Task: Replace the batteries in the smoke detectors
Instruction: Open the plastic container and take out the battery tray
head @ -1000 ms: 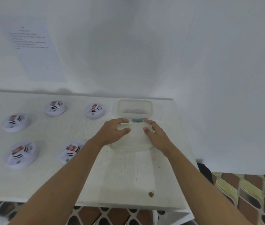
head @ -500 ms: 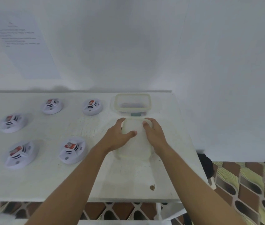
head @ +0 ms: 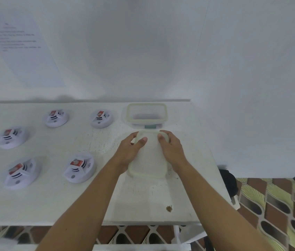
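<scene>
- Right now, both hands are gripping a translucent lid [head: 148, 160]: the left hand [head: 130, 153] is holding its left edge and the right hand [head: 172, 151] its right edge. Both thumbs are pressing on top near the far end, and the fingers are curling round the far corners.
- The lid's near end is lying on the white table [head: 143, 196]; whether its far end is touching the table is not clear.
- An open clear container [head: 165, 113] is sitting just beyond the lid, at the far right of the table.
- Five smoke detectors are lying to the left, well apart from one another, each showing a red label on top: two far [head: 56, 117] [head: 101, 118], one at the left [head: 12, 137], two near [head: 21, 173] [head: 79, 166].
- A printed sheet [head: 22, 51] is hanging on the far left wall, its text too blurred to read.
</scene>
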Demonstrator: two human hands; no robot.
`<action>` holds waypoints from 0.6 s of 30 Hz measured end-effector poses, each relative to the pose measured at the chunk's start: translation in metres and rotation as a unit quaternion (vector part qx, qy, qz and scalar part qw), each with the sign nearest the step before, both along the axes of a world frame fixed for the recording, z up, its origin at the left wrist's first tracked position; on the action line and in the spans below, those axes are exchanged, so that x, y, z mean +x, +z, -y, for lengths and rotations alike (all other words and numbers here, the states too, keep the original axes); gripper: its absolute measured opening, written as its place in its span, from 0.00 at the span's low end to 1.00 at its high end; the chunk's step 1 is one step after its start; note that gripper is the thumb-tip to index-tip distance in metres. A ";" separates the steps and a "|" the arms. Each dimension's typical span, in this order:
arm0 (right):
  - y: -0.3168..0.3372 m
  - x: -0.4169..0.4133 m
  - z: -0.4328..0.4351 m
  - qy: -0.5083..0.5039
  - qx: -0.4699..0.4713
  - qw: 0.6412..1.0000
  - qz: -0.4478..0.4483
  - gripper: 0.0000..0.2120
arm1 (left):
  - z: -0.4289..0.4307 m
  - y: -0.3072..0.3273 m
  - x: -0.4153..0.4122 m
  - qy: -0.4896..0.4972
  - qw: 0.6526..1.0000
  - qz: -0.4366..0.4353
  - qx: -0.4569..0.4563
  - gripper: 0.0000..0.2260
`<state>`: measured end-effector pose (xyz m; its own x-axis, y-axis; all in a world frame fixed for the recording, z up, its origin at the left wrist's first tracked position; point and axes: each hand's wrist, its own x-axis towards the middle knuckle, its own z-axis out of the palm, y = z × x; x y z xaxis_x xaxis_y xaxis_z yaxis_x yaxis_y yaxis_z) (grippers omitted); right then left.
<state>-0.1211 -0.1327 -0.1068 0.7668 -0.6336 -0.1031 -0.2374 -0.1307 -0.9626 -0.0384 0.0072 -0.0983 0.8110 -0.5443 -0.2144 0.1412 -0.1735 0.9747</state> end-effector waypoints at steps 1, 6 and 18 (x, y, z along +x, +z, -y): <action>0.000 0.000 0.000 0.001 -0.001 1.000 -0.001 0.11 | 0.000 0.001 0.000 0.010 1.000 0.008 -0.003 0.14; 0.004 -0.001 0.001 0.017 -0.001 1.000 -0.005 0.14 | -0.001 -0.002 0.003 0.033 0.994 0.084 0.064 0.18; 0.022 0.001 0.010 0.112 -0.020 0.990 -0.080 0.20 | -0.005 0.018 0.012 -0.113 0.932 0.279 0.202 0.22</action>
